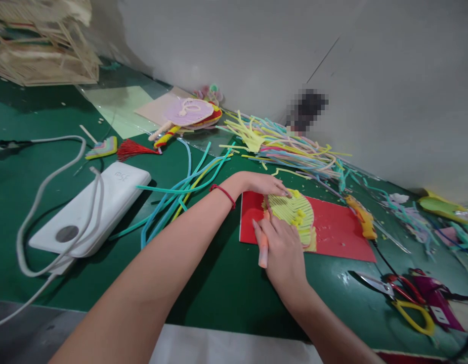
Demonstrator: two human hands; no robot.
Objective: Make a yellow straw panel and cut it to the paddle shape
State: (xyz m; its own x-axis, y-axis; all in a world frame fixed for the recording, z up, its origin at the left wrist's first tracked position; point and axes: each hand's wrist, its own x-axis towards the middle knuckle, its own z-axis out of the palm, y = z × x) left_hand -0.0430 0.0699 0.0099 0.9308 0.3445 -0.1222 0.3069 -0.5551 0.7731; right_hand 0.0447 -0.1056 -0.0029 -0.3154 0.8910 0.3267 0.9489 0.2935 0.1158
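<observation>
A yellow round piece (305,212) with ridged strips lies on a red sheet (340,230), pale yellow along its lower right edge. My left hand (262,183) reaches over its far left side, fingers stretched out and fingertips on its top edge. My right hand (285,242) is closed around an orange pen-shaped tool (263,247). The tool's narrow end points away from me, at the left edge of the yellow piece; its exact kind is unclear. Small yellow bits (299,217) sit on the ridges by my right fingers.
A white power bank (116,192) with a cable lies left, near loose blue and green strips (161,212). Bundled coloured strips (294,151) and a lilac fan-shaped piece (188,112) lie behind. At right are a yellow-orange glue gun (360,217) and scissors (412,316).
</observation>
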